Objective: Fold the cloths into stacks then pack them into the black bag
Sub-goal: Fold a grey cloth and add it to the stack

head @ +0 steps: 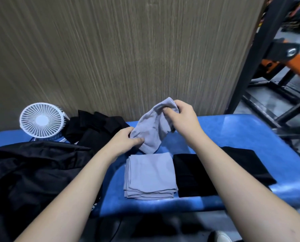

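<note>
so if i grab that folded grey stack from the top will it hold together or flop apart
The grey stack probably sags if lifted from the top only: its layers are thin, loose edges showing in front. The grey cloth held by the left hand and right hand droops limply, so likely light and floppy.

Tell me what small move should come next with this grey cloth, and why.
Probably spread it flat on the blue table to fold: both hands, left and right, hold the grey cloth crumpled above the folded grey stack.

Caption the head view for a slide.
Both hands, left hand and right hand, hold a grey cloth above the folded grey stack on the blue table.
</note>
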Motion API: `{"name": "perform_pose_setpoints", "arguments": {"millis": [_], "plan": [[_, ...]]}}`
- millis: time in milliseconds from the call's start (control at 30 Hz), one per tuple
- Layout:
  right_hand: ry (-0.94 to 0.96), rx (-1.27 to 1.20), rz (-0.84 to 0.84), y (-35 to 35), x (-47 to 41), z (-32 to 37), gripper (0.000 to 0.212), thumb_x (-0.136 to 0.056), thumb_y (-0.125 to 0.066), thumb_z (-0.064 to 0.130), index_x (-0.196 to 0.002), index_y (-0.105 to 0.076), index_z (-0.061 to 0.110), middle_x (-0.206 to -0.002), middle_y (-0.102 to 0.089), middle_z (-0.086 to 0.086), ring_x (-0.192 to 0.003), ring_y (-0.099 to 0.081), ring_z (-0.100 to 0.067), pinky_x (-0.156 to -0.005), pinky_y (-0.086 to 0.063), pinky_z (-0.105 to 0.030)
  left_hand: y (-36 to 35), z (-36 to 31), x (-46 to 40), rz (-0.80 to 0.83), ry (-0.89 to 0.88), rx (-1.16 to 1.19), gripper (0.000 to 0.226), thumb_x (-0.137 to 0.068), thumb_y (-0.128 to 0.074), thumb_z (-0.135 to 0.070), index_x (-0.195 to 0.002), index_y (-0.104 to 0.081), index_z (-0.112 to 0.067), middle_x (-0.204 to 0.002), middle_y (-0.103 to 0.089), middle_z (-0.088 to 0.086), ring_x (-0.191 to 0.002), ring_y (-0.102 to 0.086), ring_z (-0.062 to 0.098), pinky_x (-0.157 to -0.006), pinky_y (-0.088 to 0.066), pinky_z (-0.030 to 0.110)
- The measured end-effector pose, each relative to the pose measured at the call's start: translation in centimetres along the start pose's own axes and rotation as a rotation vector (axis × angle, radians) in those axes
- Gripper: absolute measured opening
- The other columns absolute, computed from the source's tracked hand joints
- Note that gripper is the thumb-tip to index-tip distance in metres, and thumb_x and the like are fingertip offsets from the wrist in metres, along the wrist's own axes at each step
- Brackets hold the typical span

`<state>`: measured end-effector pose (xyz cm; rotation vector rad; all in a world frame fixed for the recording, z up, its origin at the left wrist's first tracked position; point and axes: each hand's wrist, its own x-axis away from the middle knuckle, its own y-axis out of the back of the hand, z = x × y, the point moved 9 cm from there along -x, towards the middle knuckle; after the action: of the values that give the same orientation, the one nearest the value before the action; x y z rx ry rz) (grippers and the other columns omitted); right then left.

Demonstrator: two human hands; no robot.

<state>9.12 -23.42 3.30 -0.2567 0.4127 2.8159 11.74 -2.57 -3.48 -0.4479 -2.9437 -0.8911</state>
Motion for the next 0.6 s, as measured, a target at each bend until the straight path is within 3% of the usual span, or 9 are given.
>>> {"name": "perform_pose_setpoints", "arguments": {"millis": [133,267,367,467,600], "plan": [[-0.018,0.099,-0.024,2.0,-0.4,-0.9,0.016,-0.090,-0.058,0.019,-0.081,-0.058,0.005,-0.063,-0.055,-0.002,-0.048,-0.052,-0.016,-0.043,-0.040,-0.026,1.6,0.2,-0.5,-0.139,0.011,0.240,0.011,-0.086,-0.072,-0.014,-0.083,-0.062,-0.011,-0.077,-0.065,-0.002,-0.072,-0.059,0.012,-0.066,-0.047,0.026],[-0.134,0.194,-0.013,3.5,-0.7,-3.7,0.012,-0.089,-0.056,0.020,-0.084,-0.057,0.010,-0.062,-0.057,-0.003,-0.042,-0.050,-0.019,-0.048,-0.041,-0.031,2.9,1.1,-0.8,-0.246,0.076,0.475,0.015,-0.089,-0.072,-0.020,-0.091,-0.063,-0.009,-0.081,-0.065,0.006,-0.068,-0.061,0.018,-0.062,-0.054,0.033],[-0.260,0.306,0.043,3.7,-0.5,-6.4,0.008,-0.086,-0.055,0.017,-0.081,-0.052,0.011,-0.062,-0.062,-0.014,-0.041,-0.051,-0.024,-0.042,-0.035,-0.026,1.5,2.6,-1.0,-0.184,0.175,0.457,0.026,-0.089,-0.071,-0.019,-0.106,-0.058,-0.004,-0.091,-0.063,0.015,-0.070,-0.061,0.022,-0.053,-0.055,0.030],[-0.347,0.565,0.133,3.5,0.3,-8.5,0.006,-0.080,-0.050,0.012,-0.082,-0.052,0.007,-0.063,-0.067,-0.023,-0.038,-0.052,-0.025,-0.039,-0.036,-0.022,-0.2,3.5,-0.7,-0.090,0.217,0.319,0.043,-0.084,-0.074,-0.010,-0.119,-0.049,-0.013,-0.092,-0.065,0.014,-0.074,-0.064,0.021,-0.060,-0.060,0.034],[-0.345,0.673,0.121,3.2,0.3,-9.4,0.013,-0.080,-0.044,0.014,-0.091,-0.050,0.009,-0.087,-0.065,-0.021,-0.063,-0.067,-0.032,-0.050,-0.047,-0.031,-0.8,2.6,-0.3,-0.030,0.153,0.247,0.040,-0.082,-0.072,-0.001,-0.115,-0.056,-0.016,-0.078,-0.064,0.010,-0.062,-0.059,0.019,-0.056,-0.052,0.025]]}}
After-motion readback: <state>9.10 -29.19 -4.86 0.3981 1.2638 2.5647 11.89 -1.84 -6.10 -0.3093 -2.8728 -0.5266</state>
